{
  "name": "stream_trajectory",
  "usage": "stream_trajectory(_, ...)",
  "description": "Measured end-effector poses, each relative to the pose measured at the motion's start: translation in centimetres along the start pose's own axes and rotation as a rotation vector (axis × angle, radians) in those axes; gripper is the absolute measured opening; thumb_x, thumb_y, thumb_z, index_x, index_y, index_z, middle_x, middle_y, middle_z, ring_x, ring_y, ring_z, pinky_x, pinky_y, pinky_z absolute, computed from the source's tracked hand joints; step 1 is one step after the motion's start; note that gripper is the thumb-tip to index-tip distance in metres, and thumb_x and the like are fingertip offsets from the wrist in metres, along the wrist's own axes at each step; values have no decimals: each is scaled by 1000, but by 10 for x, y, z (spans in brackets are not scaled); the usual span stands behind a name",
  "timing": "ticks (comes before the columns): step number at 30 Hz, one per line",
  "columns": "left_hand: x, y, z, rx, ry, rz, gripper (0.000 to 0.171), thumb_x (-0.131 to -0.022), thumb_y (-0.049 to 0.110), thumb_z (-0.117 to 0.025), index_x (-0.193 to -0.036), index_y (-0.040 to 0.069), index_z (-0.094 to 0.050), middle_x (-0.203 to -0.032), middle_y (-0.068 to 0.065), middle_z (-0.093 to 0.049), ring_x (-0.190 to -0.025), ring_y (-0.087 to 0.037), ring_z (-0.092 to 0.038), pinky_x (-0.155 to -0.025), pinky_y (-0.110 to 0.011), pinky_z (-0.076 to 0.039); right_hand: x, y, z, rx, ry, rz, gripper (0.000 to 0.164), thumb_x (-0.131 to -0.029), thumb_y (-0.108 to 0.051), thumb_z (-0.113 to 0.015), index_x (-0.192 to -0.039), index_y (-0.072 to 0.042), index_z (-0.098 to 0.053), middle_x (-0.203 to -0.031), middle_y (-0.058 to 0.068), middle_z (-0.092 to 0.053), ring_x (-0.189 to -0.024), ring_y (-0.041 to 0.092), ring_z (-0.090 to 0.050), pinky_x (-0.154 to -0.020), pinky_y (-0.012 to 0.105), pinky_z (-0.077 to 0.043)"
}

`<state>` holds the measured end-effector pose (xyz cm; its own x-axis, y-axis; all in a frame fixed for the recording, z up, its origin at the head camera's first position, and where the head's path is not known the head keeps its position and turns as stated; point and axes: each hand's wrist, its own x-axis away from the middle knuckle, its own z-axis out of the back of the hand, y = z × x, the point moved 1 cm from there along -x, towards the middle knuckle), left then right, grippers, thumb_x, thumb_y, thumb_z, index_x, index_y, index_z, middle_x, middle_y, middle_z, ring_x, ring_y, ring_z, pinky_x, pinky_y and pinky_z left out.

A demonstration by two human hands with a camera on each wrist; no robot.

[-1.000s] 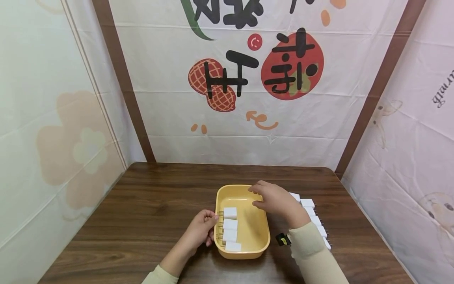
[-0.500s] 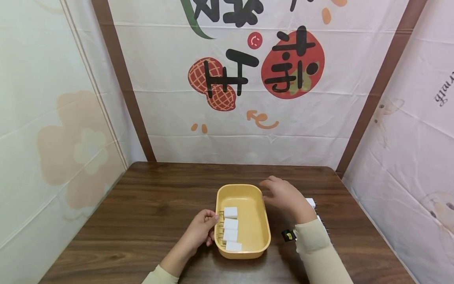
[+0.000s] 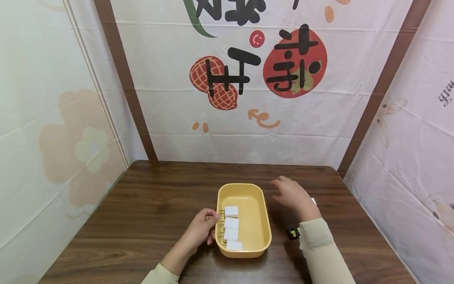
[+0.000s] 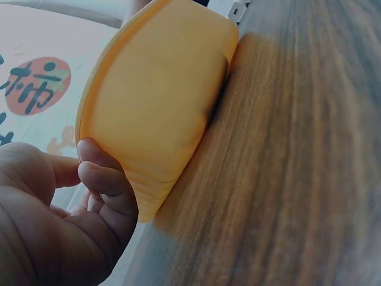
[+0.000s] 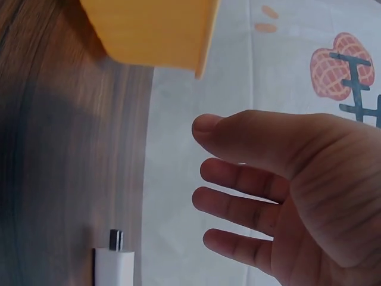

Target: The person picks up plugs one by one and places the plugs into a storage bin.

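Note:
My left hand pinches the left rim of a yellow plastic tray between thumb and fingers. In the left wrist view, the fingertips are right at the tray's edge. Several white plug chargers lie in a column along the tray's left side, metal prongs pointing left. To the right of the tray, over the table, hovers my right hand. Its fingers are spread and slightly bent, with nothing between them in the right wrist view. Another white charger lies on the table below that hand, prongs showing.
The brown wooden table carries everything. A charger peeks out past my right wrist, whose forearm hides the table behind it. A small black device sits at the right wrist. Printed white cloth encloses the back and sides.
My right hand has moved to the right, away from over the tray's right rim. Its arm now covers most of the chargers on the right. The left hand keeps its hold on the tray.

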<state>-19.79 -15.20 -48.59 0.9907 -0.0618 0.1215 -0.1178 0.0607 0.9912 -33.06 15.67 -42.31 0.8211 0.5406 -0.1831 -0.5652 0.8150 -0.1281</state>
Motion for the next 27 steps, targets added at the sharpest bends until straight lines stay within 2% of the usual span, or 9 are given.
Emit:
stream_trajectory(13, 0, 0, 0, -8, 4, 6, 28, -107, 22, -54, -119, -2, -47, -71, -6, -54, -47, -13, -46, -40, -23, -40, -1, 19, -15, 58, -34, -118, 53, -86, -19, -80, -133, -1, -64, -131, 21, -61, -117, 41, -62, -96, 59, -52)
stream_trajectory(27, -1, -2, 1, 1, 5, -3, 28, -107, 22, -55, -118, -2, -47, -72, -6, -53, -47, -13, -45, -40, -23, -40, 4, 28, -29, 70, -48, -212, 52, -88, -17, -80, -132, 3, -62, -133, 27, -59, -119, 45, -59, -99, 62, -49)
